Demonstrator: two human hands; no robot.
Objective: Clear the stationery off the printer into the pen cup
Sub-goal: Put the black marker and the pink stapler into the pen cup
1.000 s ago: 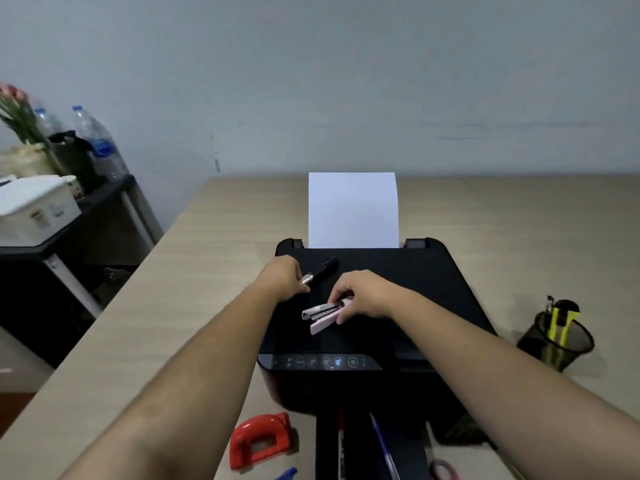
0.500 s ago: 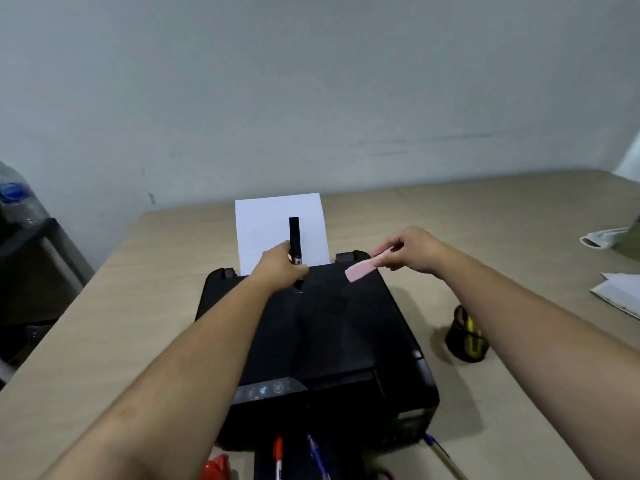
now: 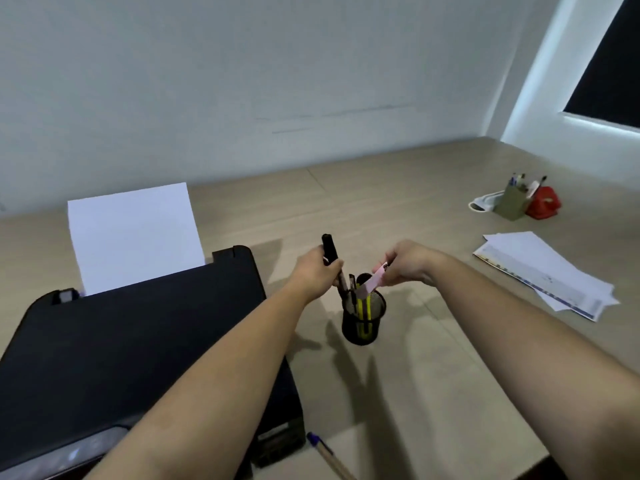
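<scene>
A black mesh pen cup stands on the desk just right of the black printer; yellow and dark pens stick out of it. My left hand grips a black marker upright, its lower end at the cup's left rim. My right hand pinches a small pink stapler, tilted down with its tip over the cup's mouth. The printer's lid shows no loose stationery in the visible part; my left forearm hides some of it.
A white sheet stands in the printer's rear feed. A stack of papers lies to the right. Far right stand a green pen holder and a red hole punch. A pen lies near the desk's front edge.
Both hands lifted the marker and the stapler off the printer and carried them right to the pen cup. My view swung right with them.
</scene>
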